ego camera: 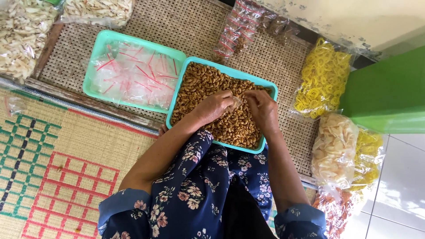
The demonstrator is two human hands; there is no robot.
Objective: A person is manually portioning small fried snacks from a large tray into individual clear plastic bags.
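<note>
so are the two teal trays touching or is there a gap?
Touching. The head view shows the tray of brown snacks overlapping the right edge of the tray of clear bags, with no mat visible between them along that side.

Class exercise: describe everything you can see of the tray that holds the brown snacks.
The tray is a shallow turquoise rectangle, plastic by its look, with rounded corners and a raised rim. Small curled brown snacks fill it. It lies at a slant on a woven mat, its near edge by the person's knee. Both hands, left and right, rest in it.
</note>
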